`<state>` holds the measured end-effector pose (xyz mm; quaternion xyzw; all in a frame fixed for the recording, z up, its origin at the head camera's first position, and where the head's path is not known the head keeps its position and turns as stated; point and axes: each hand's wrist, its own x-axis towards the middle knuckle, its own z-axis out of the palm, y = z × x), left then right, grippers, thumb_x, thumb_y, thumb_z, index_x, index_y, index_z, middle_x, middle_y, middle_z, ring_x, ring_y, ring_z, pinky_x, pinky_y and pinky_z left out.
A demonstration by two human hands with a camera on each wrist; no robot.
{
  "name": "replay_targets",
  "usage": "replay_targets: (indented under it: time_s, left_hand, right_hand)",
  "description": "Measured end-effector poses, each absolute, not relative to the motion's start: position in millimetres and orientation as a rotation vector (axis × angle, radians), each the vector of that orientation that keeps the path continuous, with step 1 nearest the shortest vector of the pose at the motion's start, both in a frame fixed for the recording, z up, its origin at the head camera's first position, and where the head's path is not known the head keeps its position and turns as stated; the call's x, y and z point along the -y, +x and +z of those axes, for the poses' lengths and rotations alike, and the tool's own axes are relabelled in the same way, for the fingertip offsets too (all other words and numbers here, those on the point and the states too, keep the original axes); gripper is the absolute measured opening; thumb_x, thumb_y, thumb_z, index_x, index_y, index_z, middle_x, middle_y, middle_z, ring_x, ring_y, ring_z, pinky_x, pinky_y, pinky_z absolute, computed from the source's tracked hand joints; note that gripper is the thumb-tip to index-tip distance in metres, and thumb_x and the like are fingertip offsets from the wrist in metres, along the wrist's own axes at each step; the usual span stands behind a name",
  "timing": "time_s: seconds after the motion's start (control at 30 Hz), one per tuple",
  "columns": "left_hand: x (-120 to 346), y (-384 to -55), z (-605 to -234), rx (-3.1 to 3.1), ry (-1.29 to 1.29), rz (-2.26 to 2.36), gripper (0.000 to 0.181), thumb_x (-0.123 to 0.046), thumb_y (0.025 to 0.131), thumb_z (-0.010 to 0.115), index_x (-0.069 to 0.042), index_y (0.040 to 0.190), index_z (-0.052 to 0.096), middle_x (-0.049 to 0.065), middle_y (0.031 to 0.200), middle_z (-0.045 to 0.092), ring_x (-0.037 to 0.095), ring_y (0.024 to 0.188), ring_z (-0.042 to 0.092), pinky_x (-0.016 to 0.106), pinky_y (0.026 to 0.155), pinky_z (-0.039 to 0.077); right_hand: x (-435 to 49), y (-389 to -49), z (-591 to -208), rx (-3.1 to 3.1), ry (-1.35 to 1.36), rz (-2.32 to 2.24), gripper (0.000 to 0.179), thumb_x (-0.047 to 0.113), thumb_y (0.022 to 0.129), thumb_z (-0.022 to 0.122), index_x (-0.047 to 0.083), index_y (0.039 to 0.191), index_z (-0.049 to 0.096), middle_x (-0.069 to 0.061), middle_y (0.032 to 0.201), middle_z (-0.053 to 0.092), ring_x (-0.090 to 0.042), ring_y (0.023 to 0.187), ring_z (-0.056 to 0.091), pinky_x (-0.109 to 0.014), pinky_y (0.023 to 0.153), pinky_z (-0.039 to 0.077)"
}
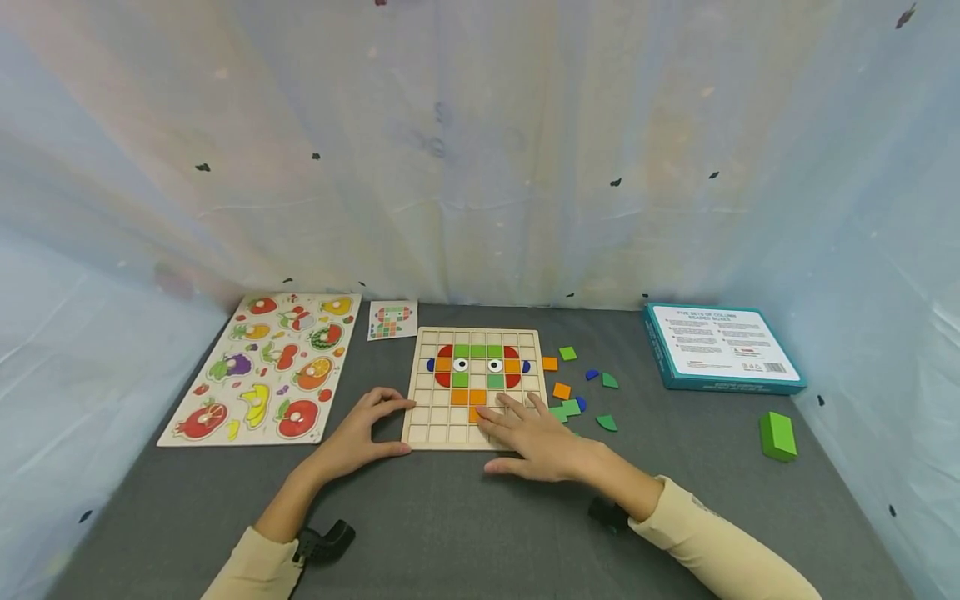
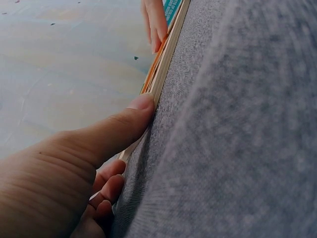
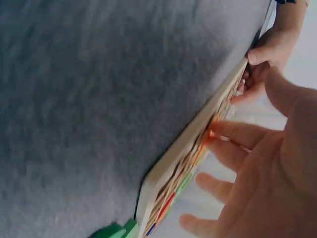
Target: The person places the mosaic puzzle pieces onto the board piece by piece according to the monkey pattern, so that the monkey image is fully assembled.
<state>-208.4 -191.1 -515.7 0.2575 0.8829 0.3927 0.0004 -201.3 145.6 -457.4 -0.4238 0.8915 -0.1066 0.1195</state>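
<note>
A wooden grid board (image 1: 438, 433) lies flat at the middle of the table, with colored tiles forming a face-like pattern with two round eyes. At its near left corner, my left hand (image 1: 362, 433) holds the edge, thumb at the corner and fingers curled along the left side. My right hand (image 1: 536, 442) spreads its fingers over the board's near right part. In the right wrist view, its fingertips touch an orange tile (image 1: 473, 414) on the board. The right hand hides some grid cells.
Loose green, orange and blue pieces, including a green quarter-round piece (image 1: 607, 423), lie right of the board. A pattern card (image 1: 393, 320) and a fruit puzzle board (image 1: 258, 371) are at the left. A teal box (image 1: 723, 350) and a green block (image 1: 778, 437) stand far right.
</note>
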Motion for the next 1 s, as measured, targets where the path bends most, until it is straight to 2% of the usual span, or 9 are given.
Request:
replay_targets:
  time_s: [0.1, 0.17, 0.27, 0.37, 0.47, 0.6, 0.8, 0.83, 1.0]
  left_hand:
    - [191, -209, -515, -2.772, 0.814, 1.235, 0.063, -0.037, 0.081, 0.084, -0.015, 0.136, 0.062, 0.003, 0.128, 0.049, 0.025, 0.118, 0.045, 0.056, 0.099, 0.038]
    - [190, -209, -516, -2.778, 0.820, 1.228, 0.062, -0.037, 0.082, 0.083, -0.015, 0.136, 0.062, 0.003, 0.128, 0.049, 0.025, 0.118, 0.045, 0.056, 0.099, 0.038]
    - [190, -210, -516, -2.779, 0.814, 1.226, 0.063, -0.037, 0.081, 0.083, -0.016, 0.136, 0.062, 0.003, 0.128, 0.049, 0.025, 0.119, 0.045, 0.056, 0.099, 0.038]
    - [191, -209, -516, -2.778, 0.808, 1.227, 0.063, -0.036, 0.080, 0.085, -0.016, 0.136, 0.062, 0.003, 0.129, 0.049, 0.024, 0.119, 0.044, 0.055, 0.099, 0.038]
    - [191, -209, -516, -2.778, 0.808, 1.226, 0.064, -0.036, 0.080, 0.085, -0.014, 0.135, 0.062, 0.003, 0.128, 0.049, 0.023, 0.118, 0.044, 0.055, 0.098, 0.039]
    - [191, -209, -515, -2.778, 0.809, 1.227, 0.064, -0.036, 0.080, 0.084, -0.014, 0.135, 0.062, 0.003, 0.128, 0.049, 0.024, 0.117, 0.044, 0.055, 0.098, 0.039]
    - [192, -210, -514, -2.769, 0.809, 1.223, 0.064, -0.038, 0.081, 0.084, -0.014, 0.136, 0.062, 0.003, 0.129, 0.048, 0.024, 0.119, 0.043, 0.055, 0.099, 0.039]
    - [192, -210, -514, -2.765, 0.806, 1.226, 0.064, -0.037, 0.081, 0.084, -0.014, 0.136, 0.062, 0.003, 0.129, 0.048, 0.024, 0.119, 0.043, 0.055, 0.100, 0.038]
    - [191, -209, -515, -2.765, 0.807, 1.226, 0.063, -0.036, 0.081, 0.084, -0.014, 0.136, 0.062, 0.002, 0.128, 0.048, 0.023, 0.119, 0.043, 0.055, 0.099, 0.038]
  right_hand:
    - [-153, -207, -454, -2.627, -1.239, -0.477, 0.062, 0.048, 0.100, 0.055, 0.011, 0.149, 0.048, -0.008, 0.157, 0.038, -0.037, 0.148, 0.021, -0.067, 0.113, 0.011]
    - [-162, -213, -452, -2.723, -1.215, -0.573, 0.050, 0.038, 0.099, 0.062, 0.008, 0.139, 0.059, -0.011, 0.146, 0.052, -0.036, 0.140, 0.037, -0.064, 0.110, 0.022]
    - [-182, -228, -452, -2.941, -1.072, -0.669, 0.027, 0.019, 0.093, 0.072, 0.004, 0.116, 0.072, -0.012, 0.116, 0.066, -0.033, 0.109, 0.057, -0.055, 0.092, 0.041]
    - [-203, -245, -457, -3.070, -0.851, -0.665, 0.016, 0.013, 0.086, 0.079, 0.005, 0.099, 0.075, -0.008, 0.093, 0.065, -0.025, 0.083, 0.055, -0.044, 0.073, 0.041]
    - [-218, -257, -463, -3.030, -0.706, -0.669, 0.017, 0.015, 0.085, 0.080, 0.005, 0.097, 0.073, -0.007, 0.089, 0.061, -0.021, 0.078, 0.052, -0.040, 0.070, 0.037]
    - [-220, -266, -465, -2.958, -0.658, -0.716, 0.015, 0.014, 0.086, 0.080, 0.007, 0.092, 0.068, -0.003, 0.085, 0.060, -0.017, 0.075, 0.053, -0.039, 0.071, 0.033]
    - [-206, -268, -456, -2.892, -0.683, -0.831, 0.010, 0.000, 0.087, 0.074, 0.003, 0.089, 0.065, -0.001, 0.071, 0.055, -0.015, 0.060, 0.049, -0.032, 0.059, 0.039]
    - [-203, -267, -455, -2.896, -0.693, -0.846, 0.009, -0.001, 0.087, 0.074, 0.003, 0.089, 0.065, -0.001, 0.071, 0.055, -0.015, 0.061, 0.049, -0.031, 0.057, 0.040]
    - [-176, -255, -456, -2.912, -0.770, -1.014, 0.006, -0.003, 0.088, 0.072, 0.002, 0.092, 0.070, -0.004, 0.080, 0.063, -0.013, 0.068, 0.054, -0.029, 0.063, 0.046]
